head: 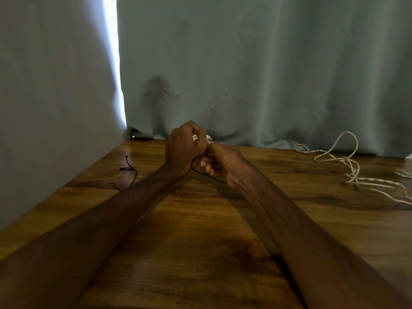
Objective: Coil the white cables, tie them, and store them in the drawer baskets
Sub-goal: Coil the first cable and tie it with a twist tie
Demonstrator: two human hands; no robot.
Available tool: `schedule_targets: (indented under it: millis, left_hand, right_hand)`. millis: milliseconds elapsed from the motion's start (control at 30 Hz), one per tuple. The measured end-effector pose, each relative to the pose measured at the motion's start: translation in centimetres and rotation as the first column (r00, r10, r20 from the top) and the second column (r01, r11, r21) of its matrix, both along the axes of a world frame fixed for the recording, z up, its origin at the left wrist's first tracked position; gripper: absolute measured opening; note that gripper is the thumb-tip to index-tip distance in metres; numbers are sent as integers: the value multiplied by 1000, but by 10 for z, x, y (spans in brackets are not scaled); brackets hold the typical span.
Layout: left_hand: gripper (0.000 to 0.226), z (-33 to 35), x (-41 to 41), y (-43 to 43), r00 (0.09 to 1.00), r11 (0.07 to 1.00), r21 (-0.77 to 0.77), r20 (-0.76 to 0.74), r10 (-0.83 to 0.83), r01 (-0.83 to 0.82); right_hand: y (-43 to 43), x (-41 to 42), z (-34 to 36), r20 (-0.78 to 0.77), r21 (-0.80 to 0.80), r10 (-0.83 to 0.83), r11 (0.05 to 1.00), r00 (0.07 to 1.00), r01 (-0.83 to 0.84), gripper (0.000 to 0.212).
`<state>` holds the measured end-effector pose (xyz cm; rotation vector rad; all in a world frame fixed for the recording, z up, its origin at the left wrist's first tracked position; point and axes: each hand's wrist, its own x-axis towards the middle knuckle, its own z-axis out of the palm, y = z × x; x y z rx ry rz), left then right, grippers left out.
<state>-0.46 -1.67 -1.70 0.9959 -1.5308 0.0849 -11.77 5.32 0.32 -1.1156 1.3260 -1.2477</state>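
Observation:
Both my hands meet above the far middle of the wooden table (200, 219). My left hand (184, 150) grips a small bundle of coiled white cable (208, 138), mostly hidden inside the fist. My right hand (219, 166) is curled beside it and pinches a thin black tie (209, 176) that loops under the two hands. A loose tangle of white cables (354, 172) lies on the table at the far right, apart from both hands.
Another thin black tie (130, 172) lies on the table at the left, near the wall. A pale curtain (267, 74) hangs behind the table's far edge. A grey wall (44, 108) bounds the left side.

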Motion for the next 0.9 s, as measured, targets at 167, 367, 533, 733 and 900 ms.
schedule_targets:
  millis: [167,367,533,733,900]
  left_hand:
    - [35,-1,3,-5,995,999,37,-89,-35,39]
    - [35,1,6,-3,985,993,78,-156,-80,93]
    - [20,-2,6,-3,987,995,92,-157,-29,43]
    - [26,0,5,4,996,998,52,-85,-15,19]
    - [26,0,15,-2,999,1000,10,-41,26,-25]
  right_hand:
    - [-2,3,2,161,14,22,1000,987,-25,9]
    - [-1,10,-5,172,-7,-46,999,984,48,3]
    - [-2,22,-11,307,29,-89,996,947,84,16]
    - [0,20,-8,369,23,-35,999,929,28,12]
    - [-2,15,-5,351,82,63,992,934,-98,20]
